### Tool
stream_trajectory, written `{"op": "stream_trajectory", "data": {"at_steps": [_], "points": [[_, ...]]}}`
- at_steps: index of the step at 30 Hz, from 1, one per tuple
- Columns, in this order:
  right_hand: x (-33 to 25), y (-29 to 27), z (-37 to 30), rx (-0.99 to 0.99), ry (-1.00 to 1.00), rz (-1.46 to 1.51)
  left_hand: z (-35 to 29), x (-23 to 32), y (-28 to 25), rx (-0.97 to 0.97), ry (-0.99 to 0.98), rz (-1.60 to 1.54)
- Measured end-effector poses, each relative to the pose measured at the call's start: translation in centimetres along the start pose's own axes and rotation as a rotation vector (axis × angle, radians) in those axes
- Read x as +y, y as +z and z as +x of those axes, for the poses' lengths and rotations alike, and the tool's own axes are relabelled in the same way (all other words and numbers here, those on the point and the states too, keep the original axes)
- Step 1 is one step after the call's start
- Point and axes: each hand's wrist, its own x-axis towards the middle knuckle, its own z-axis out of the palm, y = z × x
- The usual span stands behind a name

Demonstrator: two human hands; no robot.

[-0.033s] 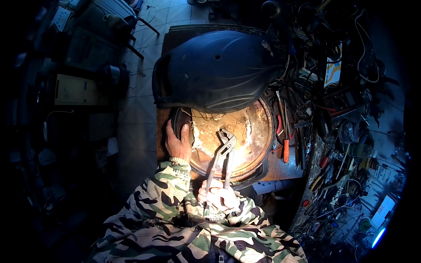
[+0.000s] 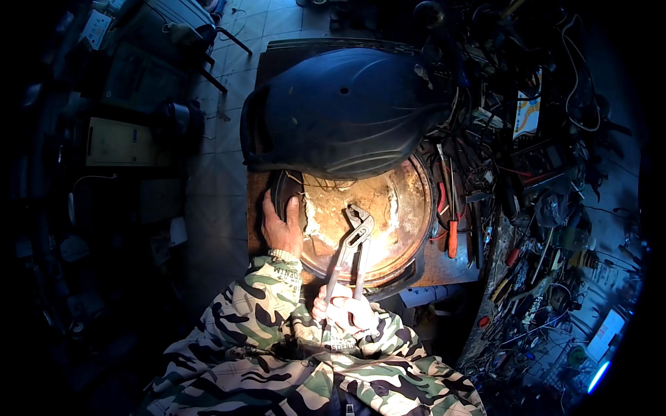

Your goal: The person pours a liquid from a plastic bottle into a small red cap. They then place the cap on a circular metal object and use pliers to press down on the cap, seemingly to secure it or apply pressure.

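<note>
1. Upper part of round metal pan hidden under dark plastic cover.
2. Left hand: fingertips hidden behind pan's black rim.
3. Pliers: handle ends buried in right hand.
4. Tabletop clutter at right: too dark and small to identify.

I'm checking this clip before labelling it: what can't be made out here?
- Far part of the round pan: covered by the dark hood.
- Left hand fingertips: hidden by the pan's dark rim.
- What the pliers grip: too small, glare.
- Clutter on the right bench: dark, blurred.
</note>
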Motion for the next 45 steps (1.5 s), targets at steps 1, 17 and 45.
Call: {"op": "stream_trajectory", "data": {"at_steps": [1, 17, 45], "points": [[0.1, -0.1, 0.0, 0.0, -0.004, -0.008, 0.0, 0.1, 0.0, -0.004, -0.006, 0.002], [-0.3, 0.1, -0.5, 0.019, 0.04, -0.003, -0.1, 0.1, 0.1, 0.01, 0.009, -0.003], [-3.0, 1.1, -2.3, 0.094, 0.118, -0.062, -0.1, 0.2, -0.2, 0.001, 0.003, 0.011]]}}
